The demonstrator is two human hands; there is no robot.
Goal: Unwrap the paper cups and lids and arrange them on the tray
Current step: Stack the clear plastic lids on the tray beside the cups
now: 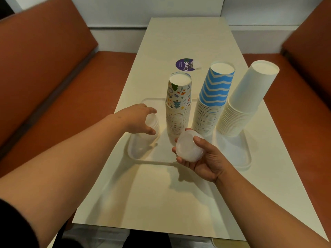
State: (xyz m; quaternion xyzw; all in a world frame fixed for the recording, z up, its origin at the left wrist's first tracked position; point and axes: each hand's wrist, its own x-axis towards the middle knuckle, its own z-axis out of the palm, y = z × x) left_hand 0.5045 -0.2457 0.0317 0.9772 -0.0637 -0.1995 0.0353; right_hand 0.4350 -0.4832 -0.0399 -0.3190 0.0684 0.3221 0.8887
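I see a white tray (248, 158) lying on a long white table (179, 194). Three tall stacks of paper cups stand upside down on the tray, side by side. The left stack of picture cups (179, 108) has little trees and flowers drawn on it. The middle stack of blue cups (213, 97) has blue and white zigzag stripes. The right stack of white cups (245, 104) is plain and leans to the right in my view.

My left hand (138, 119) is over the left part of the tray, just beside the picture cups. Its fingers and thumb curl round the top of a stack of clear lids (152, 126). That stack stands on the tray, at its left end.

My right hand (200, 156) is above the front edge of the tray, near the foot of the picture cups and the blue cups. It holds a small bunch of clear lids (188, 147), with the thumb on one side and the fingers curled under the other. These lids are up in the air, tipped toward me, not touching the tray.

Farther away on the table lies a round purple sticker (185, 64) with white letters, partly peeled at one edge. Brown seats (44, 77) run along both sides of the table.
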